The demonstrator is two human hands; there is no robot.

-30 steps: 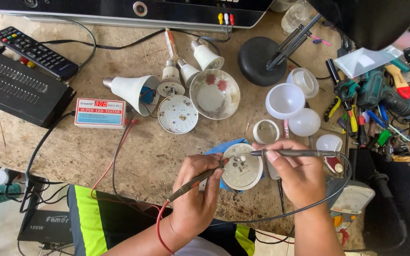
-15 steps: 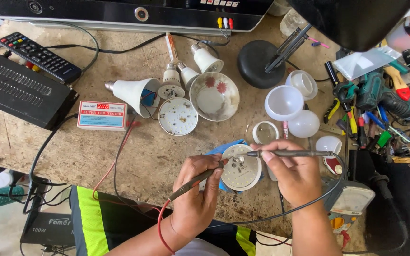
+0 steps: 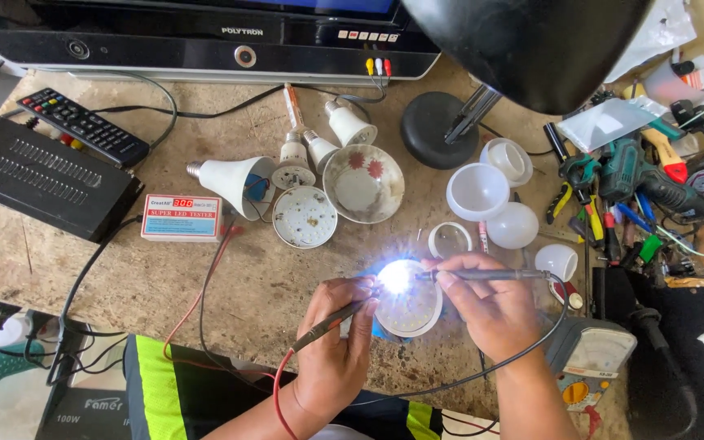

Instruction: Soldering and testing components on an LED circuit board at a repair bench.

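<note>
My left hand [image 3: 334, 352] grips a dark test probe [image 3: 323, 324] with a red lead, its tip on a round white LED board [image 3: 411, 305] on the bench. My right hand [image 3: 486, 303] holds a second dark probe [image 3: 490, 275] with a black lead, tip on the same board. A bright white glow [image 3: 395, 277] shines from the board where the tips meet. The board rests on something blue, mostly hidden.
A small white tester box with a red display [image 3: 183, 217] lies left; an opened bulb [image 3: 234, 183], another LED disc [image 3: 304, 217], a bowl [image 3: 363, 183], white diffuser domes [image 3: 477, 192] and a lamp base [image 3: 440, 129] behind. Hand tools [image 3: 613, 204] crowd the right; a multimeter [image 3: 588, 358] sits near my right wrist.
The LED board now lights up brightly under the probe tips; before it was dark. Both hands stay in nearly the same place.
</note>
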